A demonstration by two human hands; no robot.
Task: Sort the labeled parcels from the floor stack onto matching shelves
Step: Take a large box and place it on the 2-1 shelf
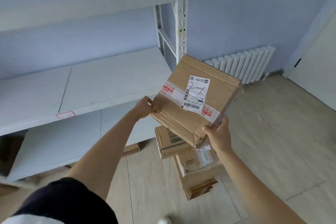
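Starting at the left, a pale grey metal shelf board point(81, 85) carries a small red-bordered paper tag point(65, 114) on its front edge; the writing on it is too faint to read. A lower shelf point(63, 143) of the same unit sits beneath it.

Next comes the left hand point(143, 108), its fingers closed in a pinch on the near-left corner of a flat brown cardboard parcel point(196, 100). That parcel is held in the air, tilted, just right of the shelf edge and above the floor stack of brown cardboard boxes point(192, 162). A white shipping label point(195, 92) with barcodes and a handwritten mark faces up, crossed by a band of clear tape with red print.

Right again, the right hand point(219, 133) is clamped on the near-right corner, thumb on top and fingers wrapped under the edge.

The parcel looks light, since two corner grips carry it. Its cardboard is stiff but creased and crushed along the near edge, so that edge could buckle under a hard pinch. The taped band is probably slick. Firmer holds would be the two opposite side edges, palms underneath, away from tape and crumpled corner.
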